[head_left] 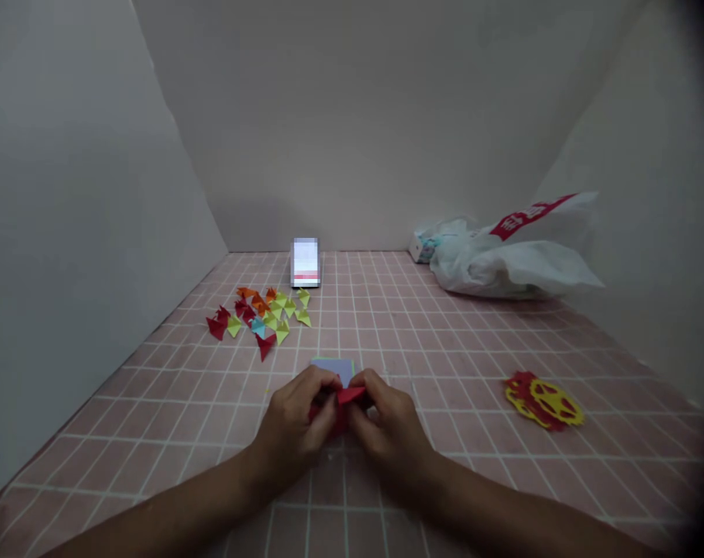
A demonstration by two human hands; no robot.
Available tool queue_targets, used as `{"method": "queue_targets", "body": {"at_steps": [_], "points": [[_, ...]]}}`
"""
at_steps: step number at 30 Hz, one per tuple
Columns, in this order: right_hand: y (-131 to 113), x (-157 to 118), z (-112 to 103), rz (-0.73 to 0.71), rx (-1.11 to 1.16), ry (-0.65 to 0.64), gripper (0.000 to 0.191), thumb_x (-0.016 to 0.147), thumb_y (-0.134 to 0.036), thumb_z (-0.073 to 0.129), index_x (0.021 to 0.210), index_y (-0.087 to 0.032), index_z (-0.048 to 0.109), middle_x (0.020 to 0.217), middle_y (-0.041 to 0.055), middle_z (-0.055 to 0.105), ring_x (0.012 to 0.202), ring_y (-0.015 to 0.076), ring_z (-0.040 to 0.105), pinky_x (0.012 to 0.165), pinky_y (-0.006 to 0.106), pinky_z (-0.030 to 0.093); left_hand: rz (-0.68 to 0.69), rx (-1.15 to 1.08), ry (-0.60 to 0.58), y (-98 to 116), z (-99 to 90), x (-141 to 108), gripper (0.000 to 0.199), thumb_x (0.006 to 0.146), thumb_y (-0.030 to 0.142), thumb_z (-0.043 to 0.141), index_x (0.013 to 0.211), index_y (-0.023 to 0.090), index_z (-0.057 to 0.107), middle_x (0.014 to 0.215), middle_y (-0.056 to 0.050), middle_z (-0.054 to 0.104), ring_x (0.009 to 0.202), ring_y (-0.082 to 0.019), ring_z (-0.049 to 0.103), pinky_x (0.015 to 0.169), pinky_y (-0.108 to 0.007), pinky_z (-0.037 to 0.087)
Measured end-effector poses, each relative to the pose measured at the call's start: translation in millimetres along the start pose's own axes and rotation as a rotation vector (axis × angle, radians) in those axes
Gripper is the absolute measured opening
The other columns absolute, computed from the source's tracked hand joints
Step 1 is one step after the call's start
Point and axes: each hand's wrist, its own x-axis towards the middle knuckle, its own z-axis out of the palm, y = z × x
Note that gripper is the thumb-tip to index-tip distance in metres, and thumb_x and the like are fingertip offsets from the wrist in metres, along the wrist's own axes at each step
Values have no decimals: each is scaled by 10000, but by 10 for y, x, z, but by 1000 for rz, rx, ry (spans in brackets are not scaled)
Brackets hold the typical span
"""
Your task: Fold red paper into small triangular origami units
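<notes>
A folded piece of red paper (349, 396) is pinched between my two hands, just above the table near its front middle. My left hand (298, 411) grips its left side with thumb and fingertips. On the right side, my right hand (391, 422) holds it the same way. Parts of the paper are hidden behind the fingers. Right behind the hands lies a stack of square paper sheets (334, 367), pale violet on top with a green edge showing.
Several small folded paper figures (270, 310) in red, orange, yellow-green and blue lie at the left. Behind them a lit phone (305, 262) stands propped up. A white plastic bag (503, 267) and a tissue pack (424, 246) sit back right. Red and yellow cut-outs (546, 403) lie at right.
</notes>
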Motion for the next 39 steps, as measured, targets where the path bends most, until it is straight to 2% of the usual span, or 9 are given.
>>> {"method": "queue_targets", "body": {"at_steps": [4,7,10,13,16,19,27,32,39], "points": [[5,0,-4,53,3,1,105,860,-130,500,793,-211,488,702,-9,555,610,136,516,581,262,382,-158,-141,-48,-45,22,-2,78,909,194,538,954,200,601,838,-25,680,718,-159,640,674,-272,489],[11,16,-5,108,107,-24,98,876,-160,524,789,-203,507,711,-17,550,618,126,502,574,253,379,-267,-230,-54,-77,32,4,83,921,256,555,946,197,608,814,-15,673,699,-152,619,654,-267,477],[14,42,-5,203,290,-45,73,884,-183,552,812,-200,548,745,-14,569,661,125,520,586,242,404,-329,-356,-70,-84,33,14,100,904,282,589,949,193,604,829,-16,672,717,-153,625,666,-269,487],[3,65,-22,279,534,-99,104,899,-253,591,818,-198,555,723,-20,577,619,113,528,562,232,421,-405,-584,-88,-79,33,33,129,882,304,620,927,188,588,754,0,668,674,-144,639,655,-263,502],[-5,82,-66,307,759,-187,187,944,-357,571,875,-183,574,723,-8,611,566,97,545,541,225,439,-539,-781,-69,-79,32,58,202,839,333,684,914,183,571,665,20,662,596,-126,627,606,-245,498],[7,97,-104,322,880,-219,253,971,-408,543,917,-167,594,753,10,642,565,91,581,539,216,463,-621,-913,-46,-85,33,70,257,806,334,738,913,179,563,610,32,659,551,-103,608,577,-215,482],[70,104,-58,387,1003,-216,191,897,-341,677,906,-157,627,759,16,677,539,77,599,510,189,472,-582,-957,-12,-93,28,59,236,793,287,776,915,186,602,674,37,654,592,-77,586,610,-192,472],[65,106,-73,390,1003,-225,191,899,-347,672,890,-163,625,724,6,675,529,80,604,514,196,473,-558,-914,-24,-109,4,40,156,802,259,766,873,183,650,751,25,654,658,-78,582,631,-186,451],[99,121,-68,393,989,-219,212,886,-357,686,855,-167,596,667,-23,640,511,73,587,509,190,457,-621,-910,-107,-80,1,57,187,834,311,737,866,175,613,728,8,677,643,-105,608,623,-222,455]]}}
